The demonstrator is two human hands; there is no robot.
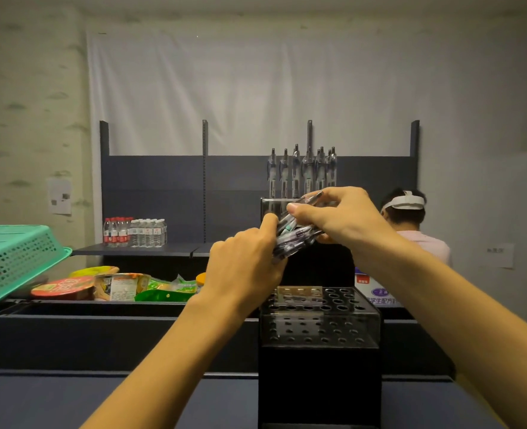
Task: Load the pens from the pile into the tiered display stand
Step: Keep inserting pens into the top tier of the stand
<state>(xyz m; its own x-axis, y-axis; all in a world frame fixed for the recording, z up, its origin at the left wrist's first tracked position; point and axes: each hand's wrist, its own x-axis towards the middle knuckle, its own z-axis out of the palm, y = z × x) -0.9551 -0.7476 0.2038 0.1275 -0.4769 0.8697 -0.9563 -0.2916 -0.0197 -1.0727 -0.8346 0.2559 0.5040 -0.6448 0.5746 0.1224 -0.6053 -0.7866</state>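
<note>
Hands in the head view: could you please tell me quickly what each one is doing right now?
Left hand: grips a bundle of pens.
Right hand: pinches one pen above the bundle.

A white sheet [250, 88] hangs on the back wall. Below it stands dark shelving [150, 181]. Dim light.

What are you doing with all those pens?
A person is filling a pen display stand. The left hand holds a bundle of pens above the stand, and the right hand pinches one pen at the top of the bundle. Several pens already stand upright in the back tier, while the holes in the front tiers look empty.
</note>
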